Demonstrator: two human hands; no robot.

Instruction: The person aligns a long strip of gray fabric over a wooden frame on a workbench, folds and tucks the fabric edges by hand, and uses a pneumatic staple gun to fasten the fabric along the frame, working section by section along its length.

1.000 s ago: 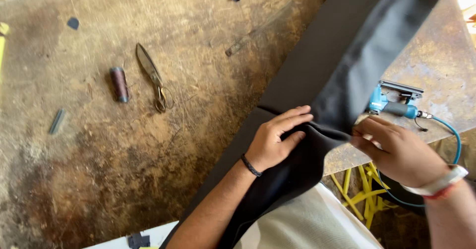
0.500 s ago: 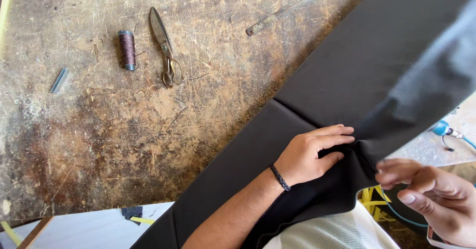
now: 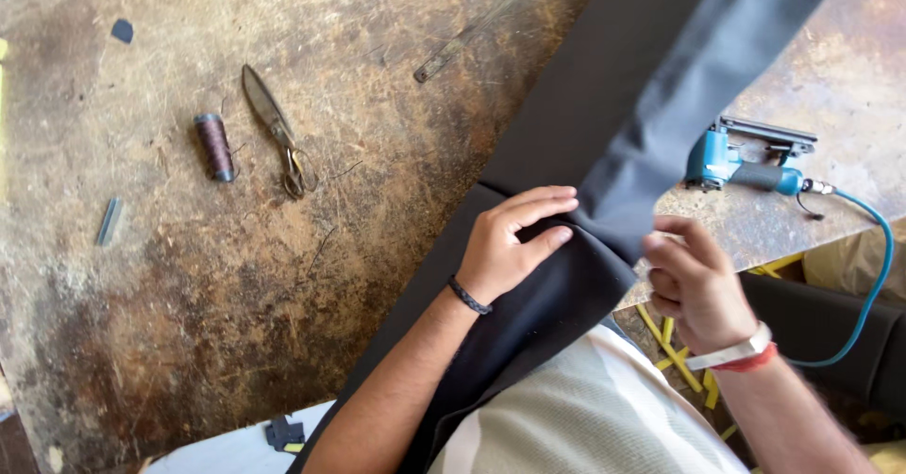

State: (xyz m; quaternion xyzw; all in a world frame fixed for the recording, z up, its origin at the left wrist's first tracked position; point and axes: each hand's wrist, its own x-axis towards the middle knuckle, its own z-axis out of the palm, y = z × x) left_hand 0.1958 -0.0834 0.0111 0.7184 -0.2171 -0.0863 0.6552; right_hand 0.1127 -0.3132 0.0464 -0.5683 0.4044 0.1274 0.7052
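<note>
A long piece of black fabric [image 3: 585, 106] lies diagonally across the worn wooden workbench [image 3: 283, 323] and hangs over its near edge onto my lap. My left hand [image 3: 514, 248] lies flat on the fabric with its fingers pressing down next to a fold. A strip of the same fabric is lifted and runs up toward the top right. My right hand [image 3: 694, 285] is at the lower end of that strip, at the bench edge, fingers curled and pinching the fabric's edge.
Scissors [image 3: 278, 134] and a dark thread spool [image 3: 214, 147] lie left of the fabric, with a staple strip [image 3: 109, 221] further left. A thin metal strip [image 3: 453, 54] lies above. A blue air stapler [image 3: 746, 163] with its blue hose [image 3: 873, 266] sits at right.
The view swung left and then back, so the stapler is in sight again. My right hand rose from below the bench edge to the fabric fold. My left hand stayed on the fabric.
</note>
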